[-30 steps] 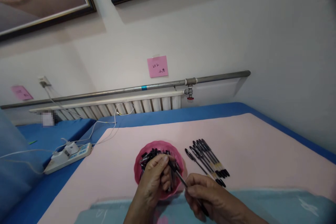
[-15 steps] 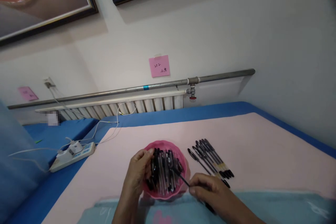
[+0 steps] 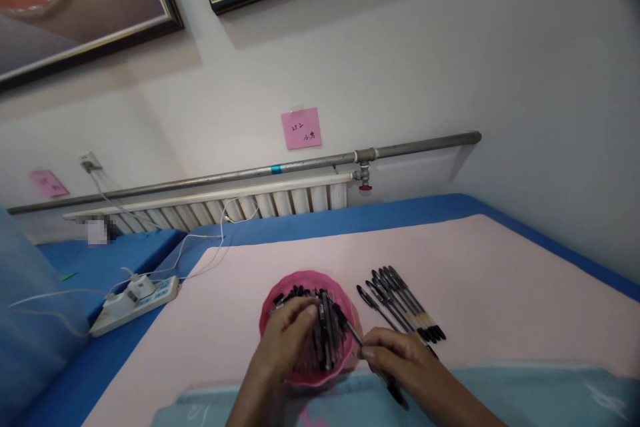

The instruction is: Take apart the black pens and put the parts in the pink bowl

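Note:
A round pink basket [image 3: 267,293] with a wavy rim holds several black and clear pens [image 3: 327,340]. My left hand [image 3: 290,337] is over the basket, thumb and forefinger close together against the pens; what lies between the fingertips is hidden. In my right hand [image 3: 400,357], to the right of the basket, a pen [image 3: 354,333] is gripped. One dark end of it reaches over the basket's right rim, the other sticks out below the hand. A fanned row of pens [image 3: 403,297] lies on the pink sheet just beyond my right hand.
A pink sheet [image 3: 225,307] covers the blue bed [image 3: 350,215], with a light blue cloth [image 3: 525,390] along the near edge. At left lies a white power strip [image 3: 135,307] with plugs and cables. A radiator [image 3: 300,200] and pipe [image 3: 425,147] run along the wall.
My left hand has moved right, from the basket's left side to over the pens in its middle. My right hand keeps the pen in almost the same place.

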The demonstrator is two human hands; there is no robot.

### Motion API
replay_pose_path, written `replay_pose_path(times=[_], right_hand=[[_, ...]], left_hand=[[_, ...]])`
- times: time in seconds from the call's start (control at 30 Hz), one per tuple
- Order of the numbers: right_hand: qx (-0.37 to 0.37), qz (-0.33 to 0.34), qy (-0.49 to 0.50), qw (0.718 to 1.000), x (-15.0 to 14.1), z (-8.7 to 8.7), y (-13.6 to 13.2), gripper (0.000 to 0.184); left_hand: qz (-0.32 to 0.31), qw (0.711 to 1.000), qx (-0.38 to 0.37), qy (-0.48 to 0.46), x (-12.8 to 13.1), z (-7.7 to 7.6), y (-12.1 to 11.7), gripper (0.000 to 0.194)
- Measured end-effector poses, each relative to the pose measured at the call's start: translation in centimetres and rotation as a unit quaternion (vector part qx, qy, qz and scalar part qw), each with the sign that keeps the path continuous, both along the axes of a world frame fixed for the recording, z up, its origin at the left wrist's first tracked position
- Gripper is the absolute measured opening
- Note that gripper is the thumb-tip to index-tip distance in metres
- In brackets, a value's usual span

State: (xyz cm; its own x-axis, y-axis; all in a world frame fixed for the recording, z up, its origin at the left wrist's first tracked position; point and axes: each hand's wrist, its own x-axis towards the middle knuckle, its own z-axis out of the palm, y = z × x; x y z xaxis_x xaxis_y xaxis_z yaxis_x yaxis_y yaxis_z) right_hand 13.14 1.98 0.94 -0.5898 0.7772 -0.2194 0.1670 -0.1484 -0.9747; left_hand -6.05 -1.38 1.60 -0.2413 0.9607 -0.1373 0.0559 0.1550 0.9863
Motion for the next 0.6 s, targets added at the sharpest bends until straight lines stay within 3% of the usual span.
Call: replay_pose_path(times=[0.1,0.17,0.3,0.5,0.6], right_hand=[[0.007,0.028,0.004,1.000,-0.1,-0.1,-0.2,0.023],[0.005,0.040,0.001,0.999,-0.2,-0.2,-0.3,0.023],[0.044,0.040,-0.019,0.998,-0.2,-0.4,-0.2,0.021],[0.258,-0.021,-0.127,0.958,-0.5,-0.9,-0.6,0.016],[0.282,-0.008,-0.137,0.950,-0.9,-0.5,-0.7,0.015]], left_hand=[[-0.071,0.982,-0.044,-0.168,2.2,-0.4,0.0,0.037],[-0.073,0.971,-0.049,-0.221,3.1,-0.7,0.1,0.036],[-0.014,0.969,-0.022,-0.247,3.7,-1.1,0.5,0.040],[0.071,0.964,0.009,-0.255,4.2,-1.5,1.0,0.053],[0.091,0.958,0.009,-0.273,4.2,-1.5,0.9,0.051]])
